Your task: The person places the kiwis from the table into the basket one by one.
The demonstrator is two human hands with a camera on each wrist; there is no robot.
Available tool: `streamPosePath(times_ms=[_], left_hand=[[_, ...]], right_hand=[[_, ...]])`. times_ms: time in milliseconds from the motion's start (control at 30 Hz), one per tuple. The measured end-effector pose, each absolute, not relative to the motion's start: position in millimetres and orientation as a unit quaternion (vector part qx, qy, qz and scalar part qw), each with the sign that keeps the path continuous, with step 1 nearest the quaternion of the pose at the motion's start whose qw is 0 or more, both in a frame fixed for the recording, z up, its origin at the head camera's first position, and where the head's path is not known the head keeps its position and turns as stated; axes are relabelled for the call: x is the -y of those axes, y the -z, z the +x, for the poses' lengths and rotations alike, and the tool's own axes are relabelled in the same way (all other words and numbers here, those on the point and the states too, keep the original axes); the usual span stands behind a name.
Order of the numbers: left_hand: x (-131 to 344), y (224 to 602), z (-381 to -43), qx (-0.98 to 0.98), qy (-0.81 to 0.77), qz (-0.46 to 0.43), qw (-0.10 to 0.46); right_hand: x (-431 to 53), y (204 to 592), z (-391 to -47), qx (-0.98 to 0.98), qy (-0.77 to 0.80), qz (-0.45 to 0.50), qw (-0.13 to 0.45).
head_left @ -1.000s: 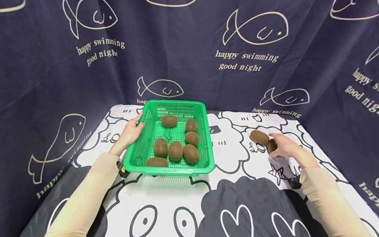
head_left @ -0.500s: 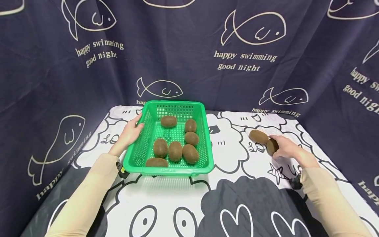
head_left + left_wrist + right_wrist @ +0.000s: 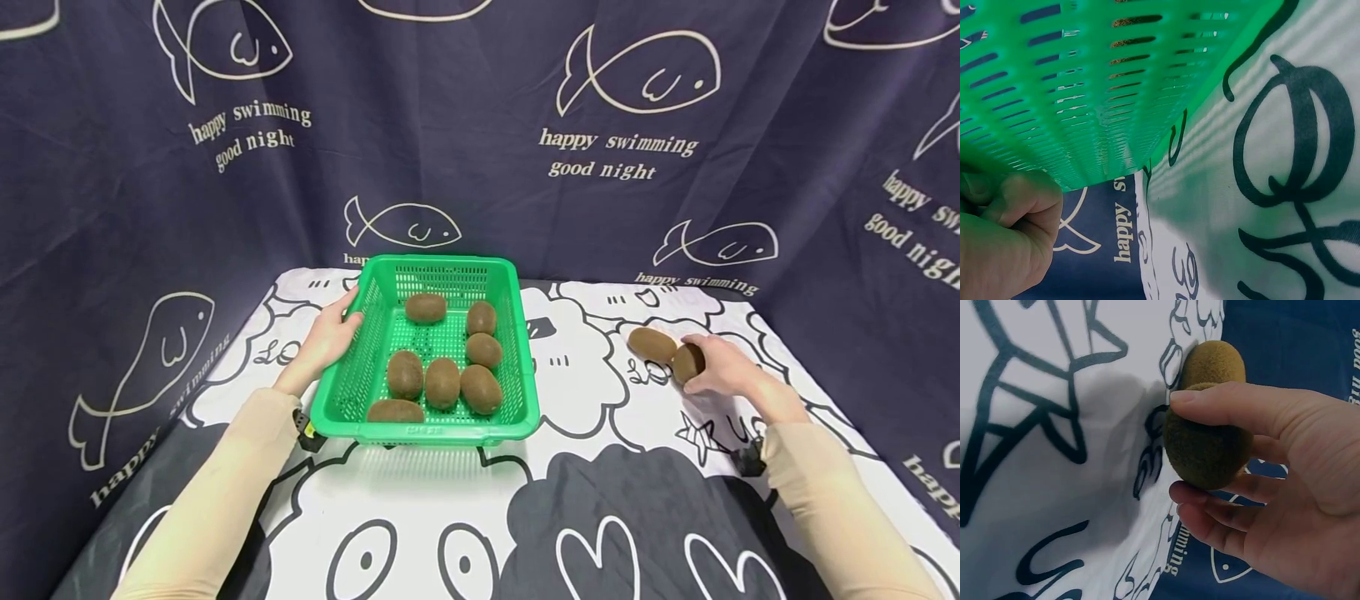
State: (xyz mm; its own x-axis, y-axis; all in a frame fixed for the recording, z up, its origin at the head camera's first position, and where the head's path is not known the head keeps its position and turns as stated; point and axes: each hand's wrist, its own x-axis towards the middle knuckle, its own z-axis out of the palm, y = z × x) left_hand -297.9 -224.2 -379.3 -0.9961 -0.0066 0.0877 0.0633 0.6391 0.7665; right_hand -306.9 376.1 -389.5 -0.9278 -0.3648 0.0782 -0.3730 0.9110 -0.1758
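My left hand (image 3: 330,335) grips the left rim of a green plastic basket (image 3: 528,367); in the left wrist view its curled fingers (image 3: 1025,197) lie at the slotted wall. Several brown kiwis (image 3: 443,383) lie in the basket. At the right of the table, my right hand (image 3: 723,367) holds a kiwi (image 3: 687,364) between thumb and fingers. The right wrist view shows the thumb across the top of this kiwi (image 3: 1207,450) and the fingers behind and below it. A second kiwi (image 3: 651,345) lies on the cloth just left of the held one, overlapped by it.
A white tablecloth (image 3: 585,375) with black drawings and dark patches covers the table. Behind it hangs a dark blue curtain (image 3: 480,133) with fish drawings and lettering. A stretch of cloth separates the basket from the kiwis at the right.
My right hand's thumb and fingers have shifted on the kiwi, and more of the fruit shows now. The left hand and basket stay in place; the whole view has drifted slightly.
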Motion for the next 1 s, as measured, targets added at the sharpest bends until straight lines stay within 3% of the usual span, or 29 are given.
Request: streamPosePath(times_ms=[333, 1000], left_hand=[[226, 383, -299, 0.906, 0.422, -0.02, 0.041], [225, 381, -299, 0.905, 0.422, -0.018, 0.046]], right_hand=[[-366, 374, -304, 0.979, -0.094, 0.178, 0.039], [-314, 341, -292, 0.96, -0.147, 0.194, 0.138]])
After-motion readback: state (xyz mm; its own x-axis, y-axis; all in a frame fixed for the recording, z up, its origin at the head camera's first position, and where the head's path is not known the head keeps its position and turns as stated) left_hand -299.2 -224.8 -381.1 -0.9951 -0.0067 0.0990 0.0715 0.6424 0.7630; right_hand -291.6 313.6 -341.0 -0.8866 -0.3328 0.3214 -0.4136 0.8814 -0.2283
